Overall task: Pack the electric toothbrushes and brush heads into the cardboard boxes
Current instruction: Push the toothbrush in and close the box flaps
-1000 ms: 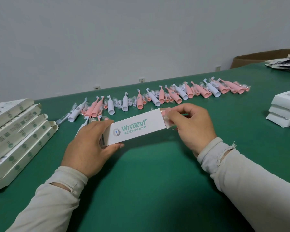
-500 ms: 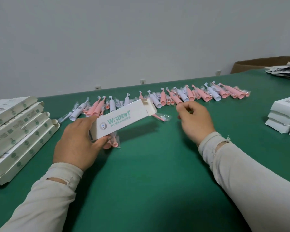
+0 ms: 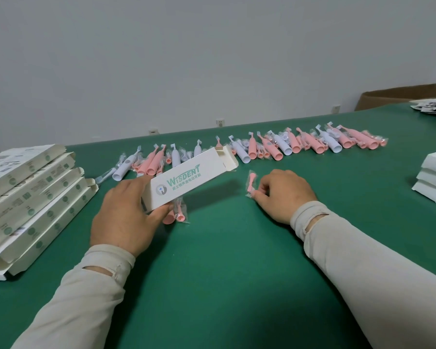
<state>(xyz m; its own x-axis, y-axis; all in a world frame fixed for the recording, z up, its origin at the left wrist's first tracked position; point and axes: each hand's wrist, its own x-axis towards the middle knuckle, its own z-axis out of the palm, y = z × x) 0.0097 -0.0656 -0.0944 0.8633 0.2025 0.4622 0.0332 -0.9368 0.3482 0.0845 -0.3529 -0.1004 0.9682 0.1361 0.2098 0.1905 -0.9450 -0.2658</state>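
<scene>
Gripping a white box [image 3: 186, 182] by its near-left end, the left hand [image 3: 126, 212] has its thumb on the printed top face and its fingers curled underneath; the box slants up and to the far right, its far end open with the flaps [image 3: 228, 157] splayed. Under that hand, a pink brush in clear wrap [image 3: 176, 214] pokes out at the box's near end; whether the fingers hold it too is unclear. The right hand [image 3: 281, 195] rests low on the table [image 3: 224, 273], knuckles up, its fingertips pinching the near end of a small pink brush head [image 3: 251, 183] sealed in a crinkly clear sleeve that lies on the cloth. Both forearms wear pale, ribbed knit sleeves [image 3: 363, 268] with worn cuffs. The table is covered in a matte green felt-like surface. Along its far side runs a row of toothbrushes [image 3: 275, 147], smooth pink and white tapered plastic handles in glossy bags, with loose heads among them. At the left stands a stepped stack of flat boxes [image 3: 30, 197], long, thin card with open end flaps. At the right edge sits a pile of closed white boxes [image 3: 433, 177]. Far right, a brown carton [image 3: 393, 95] stands beyond a heap of printed leaflets [image 3: 433, 107].
</scene>
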